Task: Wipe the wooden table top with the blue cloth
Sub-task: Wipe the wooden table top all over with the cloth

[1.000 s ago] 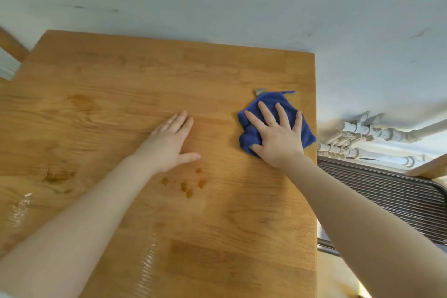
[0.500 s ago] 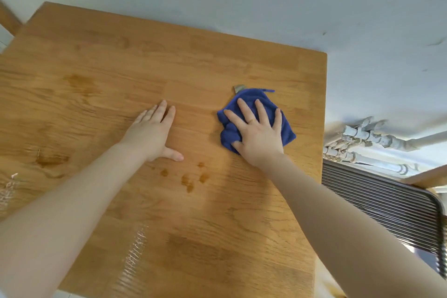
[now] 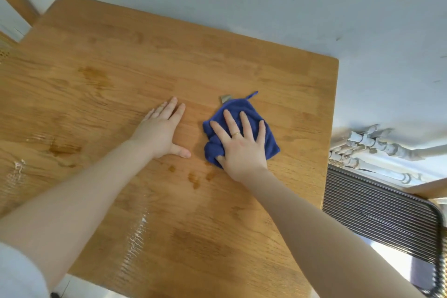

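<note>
The wooden table top (image 3: 150, 60) fills most of the view. A crumpled blue cloth (image 3: 271, 139) lies on it right of centre, with a small grey tag at its far edge. My right hand (image 3: 239, 145) presses flat on the cloth with fingers spread and straight. My left hand (image 3: 162, 129) rests flat on the bare wood just left of the cloth, thumb out toward it. Small brown wet spots (image 3: 196, 178) sit just near of both hands. Larger damp stains (image 3: 64, 150) mark the left part of the table.
The table's right edge (image 3: 329, 152) is close to the cloth. Beyond it are white pipes (image 3: 372, 145) and a dark ribbed chair seat (image 3: 377, 210). A wooden chair back (image 3: 17, 0) shows at the far left corner. The wall runs behind the table.
My right hand has slid the cloth leftward across the table, away from the right edge and nearer my left hand. My left hand stays flat on the wood.
</note>
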`<action>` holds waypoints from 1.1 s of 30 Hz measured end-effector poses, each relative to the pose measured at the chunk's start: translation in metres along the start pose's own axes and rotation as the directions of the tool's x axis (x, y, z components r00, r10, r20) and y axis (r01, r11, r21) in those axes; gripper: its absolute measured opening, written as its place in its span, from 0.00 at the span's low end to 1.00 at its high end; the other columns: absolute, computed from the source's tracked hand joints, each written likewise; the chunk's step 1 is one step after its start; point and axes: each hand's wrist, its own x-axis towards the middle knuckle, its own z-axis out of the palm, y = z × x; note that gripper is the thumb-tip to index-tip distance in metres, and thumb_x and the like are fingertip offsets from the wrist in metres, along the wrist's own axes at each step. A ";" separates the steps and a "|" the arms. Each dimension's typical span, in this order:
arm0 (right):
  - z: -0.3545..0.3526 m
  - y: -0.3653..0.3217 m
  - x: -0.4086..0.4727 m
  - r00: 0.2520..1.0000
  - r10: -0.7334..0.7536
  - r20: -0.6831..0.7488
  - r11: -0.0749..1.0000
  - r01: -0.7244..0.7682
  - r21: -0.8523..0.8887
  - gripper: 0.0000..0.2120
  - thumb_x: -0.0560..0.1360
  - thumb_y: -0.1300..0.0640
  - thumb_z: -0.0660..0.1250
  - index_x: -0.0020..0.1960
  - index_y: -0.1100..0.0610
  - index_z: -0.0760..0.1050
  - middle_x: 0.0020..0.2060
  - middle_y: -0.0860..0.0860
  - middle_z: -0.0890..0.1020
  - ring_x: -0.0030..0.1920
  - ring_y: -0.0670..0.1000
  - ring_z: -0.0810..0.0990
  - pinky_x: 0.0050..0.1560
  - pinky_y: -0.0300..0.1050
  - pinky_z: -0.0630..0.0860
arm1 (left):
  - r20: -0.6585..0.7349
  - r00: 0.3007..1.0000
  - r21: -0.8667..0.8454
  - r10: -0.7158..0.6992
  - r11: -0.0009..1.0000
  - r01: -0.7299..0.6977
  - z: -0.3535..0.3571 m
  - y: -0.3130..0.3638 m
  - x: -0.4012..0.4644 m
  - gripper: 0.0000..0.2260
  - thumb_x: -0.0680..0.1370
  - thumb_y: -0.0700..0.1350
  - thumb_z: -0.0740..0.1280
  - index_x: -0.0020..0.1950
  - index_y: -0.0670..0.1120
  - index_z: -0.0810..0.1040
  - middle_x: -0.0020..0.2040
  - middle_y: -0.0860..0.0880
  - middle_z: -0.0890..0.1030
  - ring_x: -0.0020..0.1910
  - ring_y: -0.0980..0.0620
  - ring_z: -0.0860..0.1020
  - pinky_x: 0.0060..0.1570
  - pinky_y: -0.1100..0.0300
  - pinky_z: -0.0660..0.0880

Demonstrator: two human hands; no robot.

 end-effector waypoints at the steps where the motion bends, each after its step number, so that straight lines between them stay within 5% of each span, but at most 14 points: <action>1: 0.000 0.006 0.008 1.000 -0.002 -0.015 1.000 0.002 -0.005 0.32 0.76 0.43 0.58 0.75 0.41 0.45 0.77 0.47 0.44 0.75 0.57 0.41 0.69 0.67 0.35 | -0.003 1.000 -0.006 0.006 1.000 -0.006 0.001 -0.001 0.001 0.55 0.64 0.68 0.69 0.77 0.48 0.39 0.77 0.47 0.36 0.76 0.49 0.41 0.74 0.54 0.44; 9: -0.021 0.045 0.101 0.962 0.262 -0.084 0.964 -0.256 0.074 0.25 0.78 0.43 0.51 0.74 0.41 0.50 0.77 0.49 0.48 0.75 0.58 0.43 0.70 0.67 0.38 | -0.037 0.999 0.012 0.022 1.000 -0.022 0.010 -0.008 0.006 0.56 0.62 0.72 0.65 0.76 0.50 0.36 0.76 0.50 0.35 0.76 0.50 0.40 0.74 0.53 0.39; 18: -0.006 -0.003 0.024 0.999 -0.035 0.020 0.999 0.036 -0.039 0.32 0.76 0.43 0.59 0.74 0.38 0.46 0.77 0.46 0.45 0.76 0.56 0.42 0.70 0.65 0.38 | -0.074 0.996 -0.007 0.048 0.999 -0.049 0.006 -0.009 0.003 0.55 0.62 0.71 0.66 0.77 0.49 0.40 0.77 0.48 0.39 0.76 0.49 0.42 0.73 0.51 0.39; 27: -0.013 -0.010 0.087 0.944 0.329 -0.011 0.942 -0.327 0.080 0.26 0.78 0.45 0.53 0.74 0.40 0.48 0.77 0.48 0.45 0.75 0.58 0.42 0.69 0.68 0.38 | -0.084 0.994 -0.076 0.076 0.994 -0.082 0.006 -0.017 -0.003 0.54 0.63 0.72 0.66 0.77 0.49 0.41 0.78 0.49 0.39 0.76 0.49 0.38 0.73 0.51 0.38; 30: -0.006 -0.038 0.056 0.961 0.278 -0.011 0.958 -0.276 0.076 0.28 0.78 0.46 0.54 0.75 0.41 0.47 0.77 0.48 0.44 0.75 0.58 0.40 0.69 0.68 0.38 | -0.127 0.990 -0.089 0.064 0.993 -0.075 0.001 -0.032 -0.012 0.55 0.62 0.72 0.66 0.77 0.47 0.44 0.78 0.49 0.43 0.76 0.50 0.38 0.73 0.52 0.39; 33: 0.003 -0.064 0.029 0.987 0.162 0.016 0.986 -0.162 0.049 0.29 0.78 0.46 0.54 0.75 0.40 0.45 0.76 0.47 0.42 0.75 0.57 0.39 0.68 0.68 0.36 | -0.029 0.995 -0.050 0.100 0.994 -0.101 -0.001 -0.054 -0.023 0.57 0.62 0.71 0.68 0.77 0.45 0.41 0.77 0.48 0.37 0.75 0.50 0.36 0.74 0.53 0.40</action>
